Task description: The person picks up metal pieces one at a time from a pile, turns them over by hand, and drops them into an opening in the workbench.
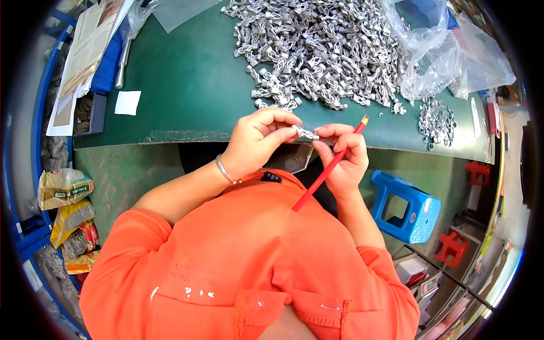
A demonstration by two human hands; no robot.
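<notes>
My left hand (255,140) pinches one end of a small silver-grey looped piece (306,134) with a collar, just in front of the table edge. At its other end, the thumb and forefinger of my right hand (347,158) are closed on it. A red pencil (326,173) is also held in my right hand, slanting between the fingers, its yellowish end up and its other end toward my orange shirt. Beyond both hands lies a large heap of similar grey looped pieces (323,51).
On the green table (181,73) are a white paper square (127,102), clear plastic bags (433,62) and a small pile of metal rings (436,122). A blue stool (405,207) stands at lower right. Blue shelving (34,238) with bags (65,188) runs along the left.
</notes>
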